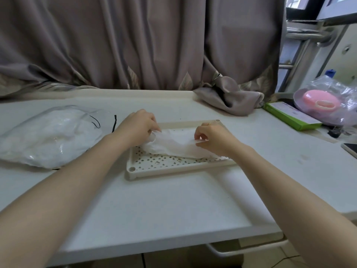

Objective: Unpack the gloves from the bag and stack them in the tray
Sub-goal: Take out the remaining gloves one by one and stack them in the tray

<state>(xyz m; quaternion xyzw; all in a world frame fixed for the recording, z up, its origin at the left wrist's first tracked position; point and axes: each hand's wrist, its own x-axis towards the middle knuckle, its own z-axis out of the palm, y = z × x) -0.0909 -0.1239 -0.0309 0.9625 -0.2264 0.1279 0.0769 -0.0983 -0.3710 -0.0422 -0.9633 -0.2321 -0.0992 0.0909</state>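
A cream perforated tray (pixel 170 169) lies in the middle of the white table. Across it stretches a thin, translucent white glove (pixel 173 144). My left hand (pixel 138 125) pinches the glove's left end over the tray's left side. At the glove's right end, my right hand (pixel 211 139) pinches its edge between thumb and fingers. The clear plastic bag (pixel 44 138), full of white gloves, rests on the table to the left of the tray, apart from both hands.
Black twist ties (pixel 115 122) lie between bag and tray. A knotted curtain end (pixel 229 97) rests at the table's back right. A green box (pixel 289 117) and a plastic-wrapped pink item (pixel 320 99) sit at the right. A phone (pixel 350 148) lies at the right edge.
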